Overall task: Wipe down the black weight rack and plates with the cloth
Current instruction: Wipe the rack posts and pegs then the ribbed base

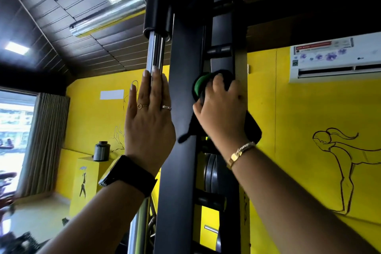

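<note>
The person reaches up along the rack (220,24), whose broad black post (182,57) runs up the middle of the view.

Right of the post, the right hand (222,109) curls its fingers round the bunched cloth (199,87) and presses it onto the narrower black rail there. Bunching gives the palm a firm pad to push with. A loose black tail of the cloth hangs under the hand and laps over the post's right edge.

Just left of the post, the left hand (148,113) lies flat with straight fingers along the chrome rods (156,53), gripping nothing. It most likely braces the person during the overhead reach, so the wiping arm can push hard without the body swaying.

The plates (210,171) stand on edge below the right hand, in the gap right of the post, and the cloth does not touch them. A short black peg (218,49) crosses that same gap above the cloth.

Judging from where the cloth sits, the step in hand is the upper frame. The plates lower down look like they are yet to be wiped.
</note>
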{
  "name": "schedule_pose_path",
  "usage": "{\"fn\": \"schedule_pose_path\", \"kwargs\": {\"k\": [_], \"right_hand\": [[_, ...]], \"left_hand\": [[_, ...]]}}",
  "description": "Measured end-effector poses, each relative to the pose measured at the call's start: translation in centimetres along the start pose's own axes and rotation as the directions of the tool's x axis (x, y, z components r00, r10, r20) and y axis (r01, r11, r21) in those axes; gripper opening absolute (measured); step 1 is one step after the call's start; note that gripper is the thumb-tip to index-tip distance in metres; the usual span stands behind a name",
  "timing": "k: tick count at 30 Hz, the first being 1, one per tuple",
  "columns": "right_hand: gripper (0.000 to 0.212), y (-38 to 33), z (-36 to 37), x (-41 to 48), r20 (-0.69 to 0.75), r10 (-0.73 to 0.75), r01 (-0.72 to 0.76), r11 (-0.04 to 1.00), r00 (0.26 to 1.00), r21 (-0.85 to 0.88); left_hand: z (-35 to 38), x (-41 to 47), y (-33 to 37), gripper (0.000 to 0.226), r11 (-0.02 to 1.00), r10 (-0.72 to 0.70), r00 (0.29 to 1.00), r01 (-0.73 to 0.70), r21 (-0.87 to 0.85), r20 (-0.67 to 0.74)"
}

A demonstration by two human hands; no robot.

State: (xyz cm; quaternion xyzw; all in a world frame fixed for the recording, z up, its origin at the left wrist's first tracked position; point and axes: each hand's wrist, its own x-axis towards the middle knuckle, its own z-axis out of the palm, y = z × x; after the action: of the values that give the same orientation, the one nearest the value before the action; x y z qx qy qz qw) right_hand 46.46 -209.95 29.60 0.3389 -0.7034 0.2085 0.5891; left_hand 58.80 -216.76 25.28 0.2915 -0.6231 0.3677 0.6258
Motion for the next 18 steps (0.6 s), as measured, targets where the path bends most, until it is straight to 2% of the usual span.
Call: {"fn": "schedule_pose_path", "kwargs": {"k": [4, 8, 11, 14, 16, 18], "right_hand": [[0.066, -1.6, 1.4, -5.6, 0.007, -0.043, 0.043, 0.999, 0.999, 0.005], [0.048, -2.7, 0.1, -9.4, 0.094, -0.001, -0.004, 0.999, 0.996, 0.054], [0.047, -2.5, 0.4, -11.1, 0.138, 0.008, -0.022, 0.995, 0.99, 0.096], [0.052, -1.8, 0.1, -8.9, 0.144, 0.033, -0.044, 0.996, 0.989, 0.073], [0.052, -1.0, -0.2, -5.8, 0.228, 0.079, -0.103, 0.99, 0.97, 0.093], [0.051, -0.1, -0.3, -3.5, 0.318, 0.076, -0.141, 0.972, 0.945, 0.186]], "left_hand": [[0.0, -1.3, 0.1, 0.065, 0.999, -0.019, 1.0, 0.019, -0.028, 0.007], [-0.2, -2.3, 0.2, 0.067, 0.999, -0.014, 1.0, 0.014, -0.028, 0.013], [-0.3, -3.3, 0.3, 0.067, 0.999, -0.016, 1.0, 0.017, -0.035, 0.009], [-0.3, -3.8, 0.4, 0.067, 1.0, -0.01, 1.0, 0.01, -0.029, 0.016], [-0.3, -4.0, 0.4, 0.068, 1.0, -0.01, 1.0, 0.011, -0.025, 0.028], [-0.3, -4.2, 0.4, 0.068, 1.0, -0.011, 0.999, 0.012, -0.02, 0.039]]}}
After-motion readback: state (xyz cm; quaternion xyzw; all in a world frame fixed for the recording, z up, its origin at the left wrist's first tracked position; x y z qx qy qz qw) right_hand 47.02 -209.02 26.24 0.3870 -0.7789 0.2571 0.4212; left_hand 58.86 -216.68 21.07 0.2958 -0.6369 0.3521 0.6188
